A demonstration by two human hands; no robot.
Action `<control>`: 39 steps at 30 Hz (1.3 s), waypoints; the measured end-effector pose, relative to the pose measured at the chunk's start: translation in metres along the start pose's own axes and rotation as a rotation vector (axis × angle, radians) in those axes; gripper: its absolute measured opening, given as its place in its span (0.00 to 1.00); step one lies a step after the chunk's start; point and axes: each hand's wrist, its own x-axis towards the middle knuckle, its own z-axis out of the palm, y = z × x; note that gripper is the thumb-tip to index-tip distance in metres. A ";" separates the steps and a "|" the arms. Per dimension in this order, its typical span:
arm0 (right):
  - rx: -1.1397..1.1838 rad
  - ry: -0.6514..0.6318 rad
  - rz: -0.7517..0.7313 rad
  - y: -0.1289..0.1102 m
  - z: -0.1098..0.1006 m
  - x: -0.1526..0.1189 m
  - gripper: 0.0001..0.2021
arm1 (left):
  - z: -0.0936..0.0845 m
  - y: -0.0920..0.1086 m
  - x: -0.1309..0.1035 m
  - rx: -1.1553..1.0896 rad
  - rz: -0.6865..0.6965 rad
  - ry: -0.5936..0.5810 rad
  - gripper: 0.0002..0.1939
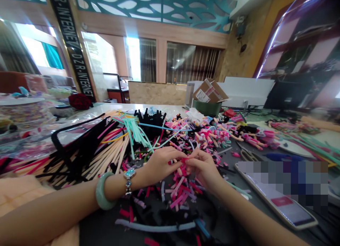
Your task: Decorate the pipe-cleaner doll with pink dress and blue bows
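My left hand (163, 164), with a jade-green bangle and a jewelled watch on the wrist, reaches in from the left with its fingers pinched. Meeting it fingertip to fingertip, my right hand (203, 168) is closed too. Between them they grip a small red fuzzy piece (183, 161), partly hidden by the fingers; its exact shape cannot be made out. Beneath lie many short pink, red and lilac chenille stem offcuts (179, 196). A longer pale-lilac chenille stem (156, 226) rests nearer me.
Bundles of peach, black and mint chenille stems (136, 131) lie at left. Small pink chenille dolls (212, 134) are heaped behind my hands. To the right are scissors (247, 153), a blue tool (285, 157) and a phone (287, 207). A cardboard box (209, 92) sits in a green container farther back.
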 end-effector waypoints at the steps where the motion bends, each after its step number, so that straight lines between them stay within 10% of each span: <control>1: 0.014 -0.002 0.010 0.000 0.000 0.000 0.07 | 0.000 0.000 -0.001 -0.002 0.017 0.005 0.07; 17: -0.106 -0.028 0.029 0.003 0.000 0.002 0.11 | 0.004 -0.003 0.001 0.000 -0.079 0.053 0.01; 27: -0.882 -0.036 0.091 -0.055 -0.010 0.004 0.12 | 0.004 -0.005 0.002 -0.011 -0.124 0.053 0.02; 33: -1.393 0.215 0.365 -0.114 -0.071 -0.020 0.19 | 0.008 -0.007 -0.002 -0.036 -0.118 -0.024 0.04; 39: -1.589 0.769 0.502 -0.139 -0.176 -0.071 0.30 | 0.012 -0.008 -0.005 0.024 -0.032 -0.009 0.02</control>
